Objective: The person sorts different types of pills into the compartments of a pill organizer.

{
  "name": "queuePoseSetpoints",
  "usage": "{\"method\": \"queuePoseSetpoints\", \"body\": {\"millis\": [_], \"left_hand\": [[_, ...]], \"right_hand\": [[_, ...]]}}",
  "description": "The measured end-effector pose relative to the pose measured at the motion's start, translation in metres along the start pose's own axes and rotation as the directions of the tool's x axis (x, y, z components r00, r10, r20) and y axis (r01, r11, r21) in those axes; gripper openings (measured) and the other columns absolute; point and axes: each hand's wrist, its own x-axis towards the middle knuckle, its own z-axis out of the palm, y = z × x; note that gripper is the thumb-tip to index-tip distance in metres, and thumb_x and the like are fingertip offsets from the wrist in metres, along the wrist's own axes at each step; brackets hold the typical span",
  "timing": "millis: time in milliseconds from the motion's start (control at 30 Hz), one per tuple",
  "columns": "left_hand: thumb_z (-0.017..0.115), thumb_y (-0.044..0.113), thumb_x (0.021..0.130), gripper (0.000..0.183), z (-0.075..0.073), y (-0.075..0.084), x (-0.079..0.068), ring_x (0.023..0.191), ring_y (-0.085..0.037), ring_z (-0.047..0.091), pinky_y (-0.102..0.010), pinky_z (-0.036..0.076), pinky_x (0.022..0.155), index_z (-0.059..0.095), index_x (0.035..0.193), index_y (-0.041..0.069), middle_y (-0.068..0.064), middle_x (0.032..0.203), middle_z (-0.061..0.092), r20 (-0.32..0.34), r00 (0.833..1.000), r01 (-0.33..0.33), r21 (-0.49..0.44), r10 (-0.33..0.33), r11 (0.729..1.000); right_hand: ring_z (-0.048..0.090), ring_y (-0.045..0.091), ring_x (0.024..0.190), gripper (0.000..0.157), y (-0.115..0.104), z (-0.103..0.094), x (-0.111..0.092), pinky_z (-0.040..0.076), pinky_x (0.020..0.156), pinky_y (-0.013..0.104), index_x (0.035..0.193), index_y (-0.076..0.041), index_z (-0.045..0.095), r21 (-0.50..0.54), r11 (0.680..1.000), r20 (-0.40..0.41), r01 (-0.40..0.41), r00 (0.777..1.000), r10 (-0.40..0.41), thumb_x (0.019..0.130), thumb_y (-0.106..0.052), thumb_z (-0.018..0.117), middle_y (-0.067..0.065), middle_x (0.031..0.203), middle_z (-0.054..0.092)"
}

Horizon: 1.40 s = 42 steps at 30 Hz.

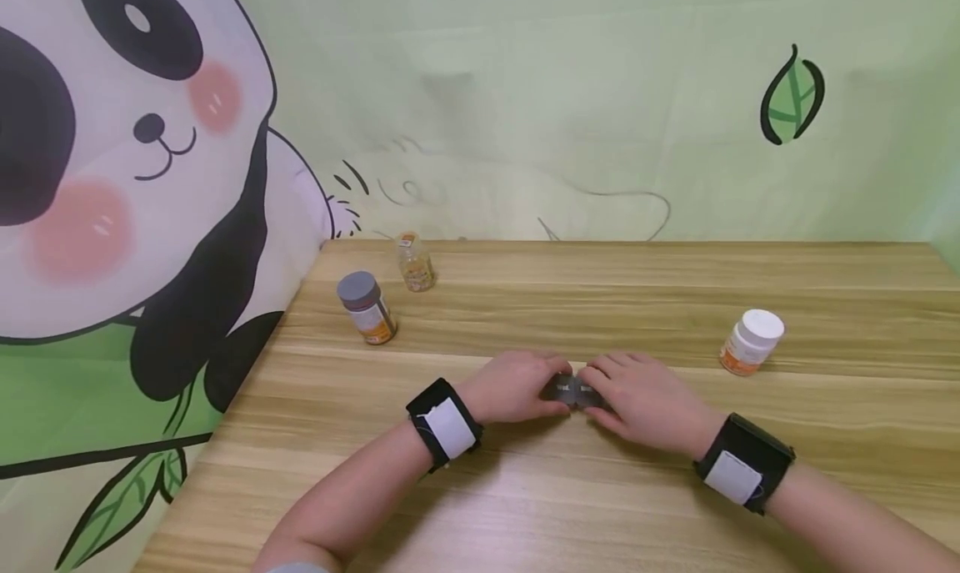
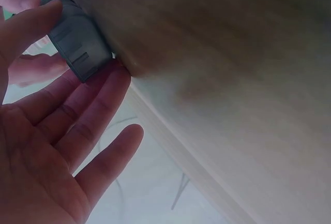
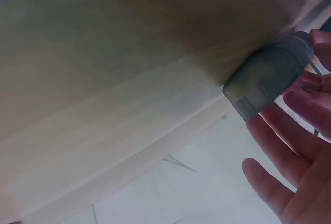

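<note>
Near the middle of the table, a small dark grey case-like thing (image 1: 564, 390) with pale lettering lies between both hands. A seam runs down its middle; I cannot tell whether it is one piece or two touching end to end. My left hand (image 1: 513, 387) pinches its left end between thumb and fingers. On the other end, my right hand (image 1: 648, 399) grips with thumb and fingertips. The left wrist view shows the grey casing (image 2: 83, 40) with narrow marks, and its little finger stands apart. In the right wrist view the rounded grey body (image 3: 269, 76) sits against the tabletop.
At the back left of the table (image 1: 525, 281) stand a grey-lidded bottle (image 1: 367, 309) and a small clear bottle (image 1: 416, 264) with yellowish contents. A white-lidded bottle (image 1: 752, 342) with an orange label is to the right. A panda-printed cloth (image 1: 300, 189) hangs behind and at left.
</note>
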Motion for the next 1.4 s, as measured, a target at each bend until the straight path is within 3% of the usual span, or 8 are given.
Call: {"method": "queuePoseSetpoints", "body": {"millis": [200, 467, 667, 933, 1233, 1400], "left_hand": [[0.062, 0.044, 0.082, 0.039, 0.002, 0.000, 0.001, 0.073, -0.002, 0.046, -0.017, 0.037, 0.064, 0.056, 0.106, 0.014, 0.008, 0.093, 0.054, -0.008, 1.000, -0.007, 0.024, 0.007, 1.000], [0.062, 0.042, 0.082, 0.035, 0.000, 0.003, 0.000, 0.069, -0.004, 0.046, -0.018, 0.036, 0.061, 0.055, 0.102, 0.013, 0.007, 0.089, 0.052, -0.014, 1.000, -0.013, 0.045, 0.013, 0.999], [0.062, 0.042, 0.082, 0.035, 0.000, 0.004, 0.000, 0.067, -0.004, 0.046, -0.019, 0.036, 0.058, 0.054, 0.101, 0.014, 0.008, 0.087, 0.052, -0.019, 1.000, -0.006, 0.058, 0.007, 0.998], [0.061, 0.043, 0.083, 0.035, 0.001, 0.003, 0.000, 0.066, -0.004, 0.046, -0.018, 0.036, 0.058, 0.054, 0.101, 0.014, 0.008, 0.087, 0.052, -0.016, 1.000, -0.006, 0.058, 0.007, 0.998], [0.061, 0.044, 0.083, 0.035, 0.002, 0.005, 0.000, 0.065, -0.003, 0.045, -0.019, 0.035, 0.056, 0.055, 0.100, 0.014, 0.009, 0.086, 0.052, -0.034, 0.999, 0.002, 0.092, 0.002, 0.996], [0.061, 0.044, 0.082, 0.035, 0.001, 0.006, 0.000, 0.065, -0.003, 0.045, -0.019, 0.035, 0.056, 0.056, 0.100, 0.014, 0.009, 0.085, 0.052, -0.027, 1.000, 0.013, 0.109, -0.010, 0.994]], "right_hand": [[0.053, 0.022, 0.096, 0.038, 0.002, 0.005, 0.003, 0.039, 0.088, 0.041, 0.111, -0.008, 0.053, -0.021, 0.998, 0.015, 0.063, 0.998, -0.062, 0.086, -0.036, 0.057, 0.006, 0.102, 0.056], [0.050, 0.019, 0.090, 0.022, 0.003, 0.012, 0.005, 0.039, 0.087, 0.040, 0.101, -0.013, 0.052, -0.035, 0.991, -0.025, 0.131, 0.991, -0.132, 0.087, -0.029, 0.055, 0.001, 0.093, 0.052], [0.050, 0.020, 0.090, 0.018, 0.003, 0.014, 0.005, 0.034, 0.093, 0.043, 0.099, -0.014, 0.050, -0.061, 0.984, -0.038, 0.168, 0.985, -0.170, 0.087, -0.027, 0.055, 0.001, 0.091, 0.051], [0.049, 0.019, 0.085, 0.015, 0.004, 0.017, 0.004, 0.035, 0.092, 0.042, 0.096, -0.013, 0.047, -0.085, 0.974, -0.066, 0.208, 0.975, -0.214, 0.087, -0.023, 0.054, 0.000, 0.087, 0.048], [0.042, 0.017, 0.081, 0.012, 0.002, 0.017, 0.003, 0.039, 0.073, 0.031, 0.096, -0.013, 0.046, -0.077, 0.976, -0.058, 0.202, 0.977, -0.206, 0.089, -0.022, 0.052, -0.001, 0.087, 0.043], [0.041, 0.017, 0.080, 0.011, 0.002, 0.018, 0.003, 0.039, 0.071, 0.030, 0.096, -0.012, 0.046, -0.088, 0.974, -0.067, 0.210, 0.974, -0.216, 0.090, -0.019, 0.051, 0.000, 0.088, 0.043]]}}
